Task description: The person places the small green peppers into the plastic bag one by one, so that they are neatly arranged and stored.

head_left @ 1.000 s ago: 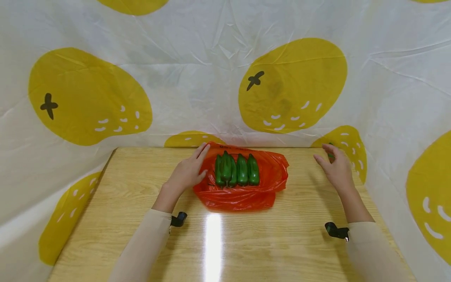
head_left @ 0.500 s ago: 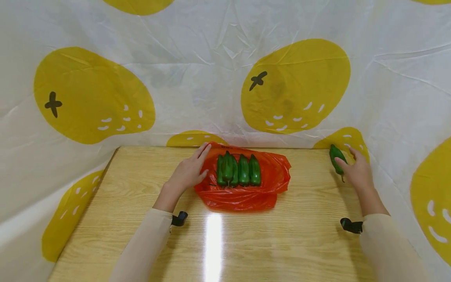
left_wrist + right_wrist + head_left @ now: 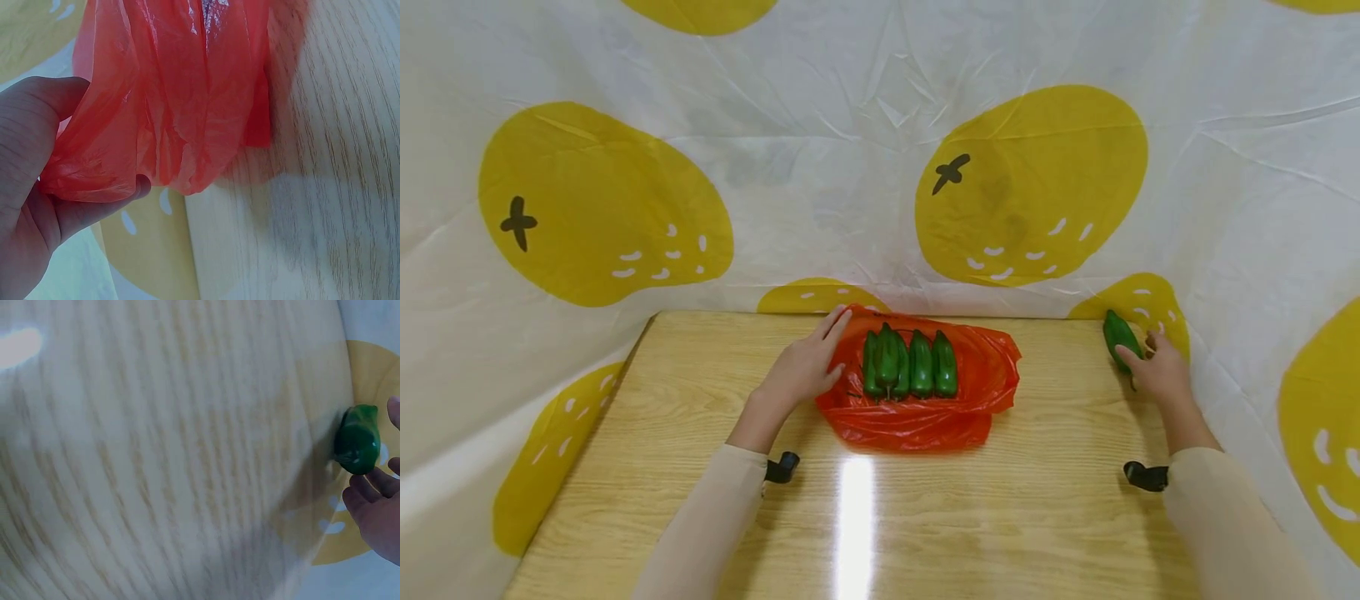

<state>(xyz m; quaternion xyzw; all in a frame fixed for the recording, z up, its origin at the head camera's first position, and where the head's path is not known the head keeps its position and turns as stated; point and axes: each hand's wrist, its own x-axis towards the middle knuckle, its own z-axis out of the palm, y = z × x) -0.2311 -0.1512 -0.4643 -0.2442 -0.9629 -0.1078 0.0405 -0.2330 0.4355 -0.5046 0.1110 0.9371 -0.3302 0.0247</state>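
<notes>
A red plastic bag (image 3: pixel 917 427) lies spread on the wooden table, with several green peppers (image 3: pixel 921 367) side by side on it. My left hand (image 3: pixel 796 368) holds the bag's left edge; in the left wrist view the thin red film (image 3: pixel 109 144) passes between thumb and fingers. At the far right, one more green pepper (image 3: pixel 1117 330) lies near the table's back edge. My right hand (image 3: pixel 1163 367) is around it, thumb over the pepper and the other fingertips a little apart on its right. From the right wrist view, fingers reach the pepper (image 3: pixel 359 442) from below.
A white cloth (image 3: pixel 820 192) printed with yellow fruit hangs behind and beside the table (image 3: pixel 970 517). Its lower edge meets the tabletop close to the single pepper. A bright light reflection lies on the wood in front of the bag.
My right hand has moved right from above the table to the single pepper, and its fingers have drawn somewhat closer. The left hand stays on the bag.
</notes>
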